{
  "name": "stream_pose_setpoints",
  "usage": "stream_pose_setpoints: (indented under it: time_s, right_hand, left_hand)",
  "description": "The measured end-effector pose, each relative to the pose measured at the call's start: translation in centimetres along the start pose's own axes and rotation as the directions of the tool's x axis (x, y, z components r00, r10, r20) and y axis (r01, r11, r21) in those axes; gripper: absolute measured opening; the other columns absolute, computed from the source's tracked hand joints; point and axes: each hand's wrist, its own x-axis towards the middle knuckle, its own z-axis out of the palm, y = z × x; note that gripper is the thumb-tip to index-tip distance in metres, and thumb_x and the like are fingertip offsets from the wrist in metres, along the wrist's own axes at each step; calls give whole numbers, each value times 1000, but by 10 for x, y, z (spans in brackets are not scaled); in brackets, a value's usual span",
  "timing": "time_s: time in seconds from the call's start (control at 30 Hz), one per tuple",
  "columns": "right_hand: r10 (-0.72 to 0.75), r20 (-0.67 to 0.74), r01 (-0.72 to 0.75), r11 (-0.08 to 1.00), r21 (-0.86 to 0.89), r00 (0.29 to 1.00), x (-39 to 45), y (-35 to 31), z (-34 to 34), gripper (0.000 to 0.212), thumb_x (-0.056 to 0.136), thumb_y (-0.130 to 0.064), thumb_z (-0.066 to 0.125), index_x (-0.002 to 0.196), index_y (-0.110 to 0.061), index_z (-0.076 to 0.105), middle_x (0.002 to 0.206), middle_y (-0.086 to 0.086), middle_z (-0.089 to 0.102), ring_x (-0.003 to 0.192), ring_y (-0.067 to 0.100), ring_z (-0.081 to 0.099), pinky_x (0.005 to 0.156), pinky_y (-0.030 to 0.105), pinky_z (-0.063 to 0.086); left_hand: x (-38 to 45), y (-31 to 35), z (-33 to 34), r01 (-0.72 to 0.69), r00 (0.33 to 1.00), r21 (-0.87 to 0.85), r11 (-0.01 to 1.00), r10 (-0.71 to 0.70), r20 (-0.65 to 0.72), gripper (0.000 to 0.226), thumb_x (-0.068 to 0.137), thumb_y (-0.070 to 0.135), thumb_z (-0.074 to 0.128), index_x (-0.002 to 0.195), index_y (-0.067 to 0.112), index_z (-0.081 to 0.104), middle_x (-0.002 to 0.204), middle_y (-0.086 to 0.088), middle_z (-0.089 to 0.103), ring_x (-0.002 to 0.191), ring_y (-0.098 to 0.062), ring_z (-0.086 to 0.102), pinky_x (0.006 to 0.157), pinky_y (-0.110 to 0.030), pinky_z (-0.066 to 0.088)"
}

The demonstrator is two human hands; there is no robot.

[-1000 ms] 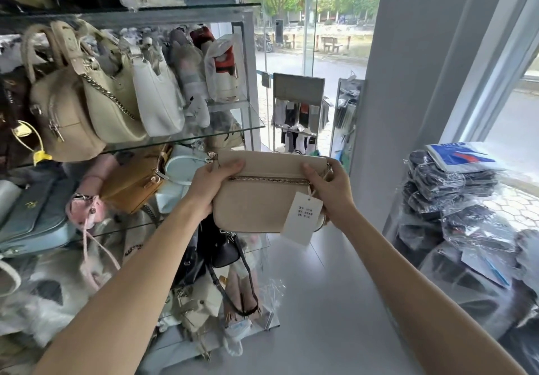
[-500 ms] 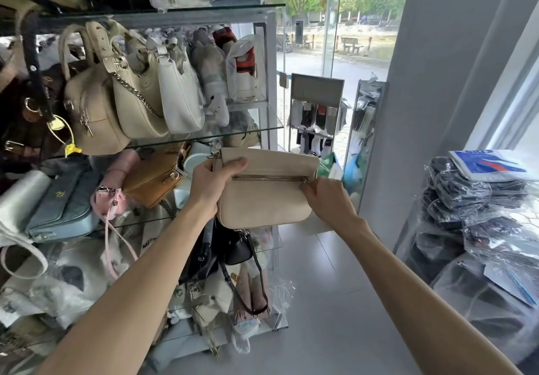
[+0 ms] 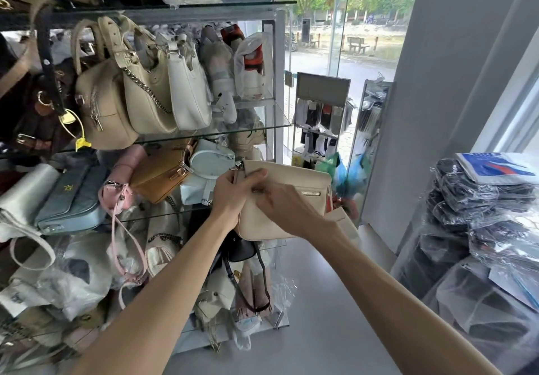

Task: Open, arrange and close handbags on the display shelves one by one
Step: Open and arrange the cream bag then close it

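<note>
A cream handbag [image 3: 291, 199] sits in the middle of the frame, held up in front of the right end of the glass shelves [image 3: 274, 123]; the left hand [image 3: 233, 196] grasps its upper left corner, thumb laid over the top edge and fingers hidden behind the bag, just beside a small metal ring at that corner; the bag spreads to the right and downward from this grip. The right hand [image 3: 280, 202] lies across the front of the bag at the left end of the gold zip [image 3: 310, 193], fingers curled toward the zip; whether they actually pinch the pull cannot be told, since the hand covers it. The zip runs level toward the right side of the bag; a white paper tag [image 3: 345, 223] hangs below the bag's lower right corner, behind the right forearm.

Left of the bag, on the middle shelf, stand a pale blue bag [image 3: 208, 170], a tan bag [image 3: 160, 170] and a pink bag [image 3: 122, 188]; on the shelf above, in the upper left, a row of beige and white bags [image 3: 145, 94]; at the right edge of the frame, a stack of plastic-wrapped dark packs [image 3: 481, 199].
</note>
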Motion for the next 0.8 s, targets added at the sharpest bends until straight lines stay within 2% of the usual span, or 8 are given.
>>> stream_pose_setpoints:
  time_s: [0.1,0.2,0.33,0.4,0.57,0.67,0.73,0.8]
  right_hand:
    - [-76,-23,74,996,-56,997,-2,-10,7,30,104,-20,45,77,-9,52,81,13,60,67,28,56,62,36,36]
    - [-122,-22,122,993,1,992,-6,-3,9,33,107,-23,46,80,-7,56,80,3,55,63,15,49,60,28,29]
    - [-157,-89,161,986,43,984,-6,19,-8,20,105,-29,55,98,-18,70,90,-11,66,73,-3,58,66,15,42]
    - [-64,-263,89,993,84,963,-4,32,-22,9,101,-29,64,101,-21,68,89,-16,64,75,-7,58,68,11,40]
    - [318,-606,-192,945,266,729,-2,60,-34,50,86,-56,73,121,-24,58,112,-6,56,100,15,57,84,29,46]
    - [499,-361,-223,777,588,788,-6,65,-41,59,92,-68,59,127,-20,62,119,2,64,105,18,64,79,29,52]
    - [495,-112,-210,547,810,861,-11,68,-45,58,93,-67,59,121,-18,68,111,11,74,93,20,73,70,30,59]
    - [449,-10,-229,475,849,894,-15,69,-48,47,95,-59,62,109,-14,69,88,7,77,72,15,74,52,25,57]
  left_hand:
    - [-7,-1,4,39,998,-26,999,-37,52,14,80,9,87,82,13,73,75,-1,75,72,-17,71,66,-28,59]
    - [-9,1,0,88,994,-75,993,-83,66,11,82,7,84,84,12,73,75,-3,75,67,-16,71,61,-26,59]
    - [-8,7,-12,118,990,-68,991,-113,82,14,82,10,83,93,10,75,83,-7,78,72,-21,74,63,-32,60]
    - [-7,11,-18,117,991,-40,992,-114,75,14,81,12,83,92,11,74,83,-5,78,72,-20,75,63,-33,61]
    - [-3,27,-32,129,987,-17,991,-127,100,30,78,19,85,104,6,77,91,-11,80,78,-26,76,66,-35,61]
    - [-3,36,-36,128,986,-12,992,-126,106,29,79,23,83,104,9,78,94,-10,80,78,-25,77,66,-34,61]
    - [-4,43,-36,134,984,-10,991,-132,118,33,80,26,83,107,8,78,98,-12,80,81,-27,77,67,-35,61]
    - [-4,48,-35,144,981,-12,990,-141,130,37,79,27,84,110,7,78,102,-14,79,85,-30,77,69,-36,62]
